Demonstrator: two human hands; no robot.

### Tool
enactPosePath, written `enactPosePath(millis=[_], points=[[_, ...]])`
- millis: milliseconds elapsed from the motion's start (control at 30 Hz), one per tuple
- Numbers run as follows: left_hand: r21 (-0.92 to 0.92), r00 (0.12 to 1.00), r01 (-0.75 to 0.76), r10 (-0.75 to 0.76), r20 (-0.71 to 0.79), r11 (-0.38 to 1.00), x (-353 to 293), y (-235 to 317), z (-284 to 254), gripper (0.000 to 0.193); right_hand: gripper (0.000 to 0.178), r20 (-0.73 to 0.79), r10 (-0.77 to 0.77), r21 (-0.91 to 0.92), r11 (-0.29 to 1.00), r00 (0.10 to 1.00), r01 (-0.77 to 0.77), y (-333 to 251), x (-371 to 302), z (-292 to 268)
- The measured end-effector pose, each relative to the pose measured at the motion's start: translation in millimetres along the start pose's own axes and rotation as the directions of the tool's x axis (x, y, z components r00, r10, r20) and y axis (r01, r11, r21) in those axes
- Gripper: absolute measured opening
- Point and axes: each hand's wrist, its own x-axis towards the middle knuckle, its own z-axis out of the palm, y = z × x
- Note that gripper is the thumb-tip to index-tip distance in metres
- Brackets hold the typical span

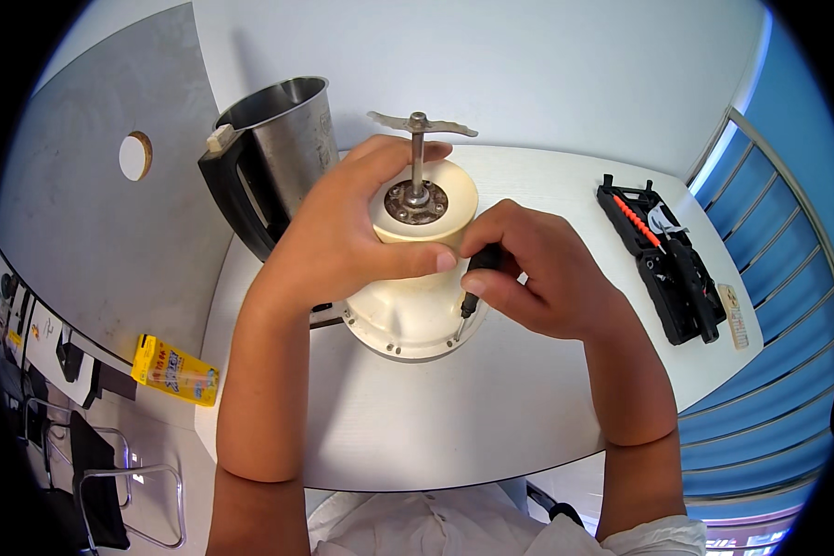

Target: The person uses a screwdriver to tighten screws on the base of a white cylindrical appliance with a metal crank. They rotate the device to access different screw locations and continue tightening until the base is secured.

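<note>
A cream soy milk maker head stands upside down on the white table, its wide rim low and its metal shaft and wavy blade pointing up. My left hand is wrapped round its narrower upper part, thumb on the near side. In my right hand is a black-handled screwdriver, pinched by thumb and fingers. Its thin tip slants down to the right side of the wide rim, where small screws or screw holes show. Whether the tip sits in a screw I cannot tell.
Behind my left hand stands a steel jug with a black handle. An open black tool case lies at the right, beside a small beige strip. A yellow packet is at the left. Metal railing runs along the right.
</note>
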Motion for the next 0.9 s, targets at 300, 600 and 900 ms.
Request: enactPosePath(millis=[300, 600, 900], points=[[0.023, 0.996, 0.072, -0.071, -0.057, 0.997, 0, -3, -3, 0.076, 0.019, -0.1, -0.192, -0.333, 0.931, 0.976, 0.149, -4, -1, 2], [-0.023, 0.997, 0.071, -0.072, -0.027, 0.997, 0, -5, -4, 0.077, 0.025, 0.022, 0.032, 0.079, 0.996, 0.999, -0.033, -7, -2, 0], [-0.048, 0.996, 0.078, -0.08, -0.028, 0.996, 1, -5, -4, 0.076, 0.019, -0.115, -0.042, -0.043, 0.998, 0.993, 0.037, 6, -1, 4]])
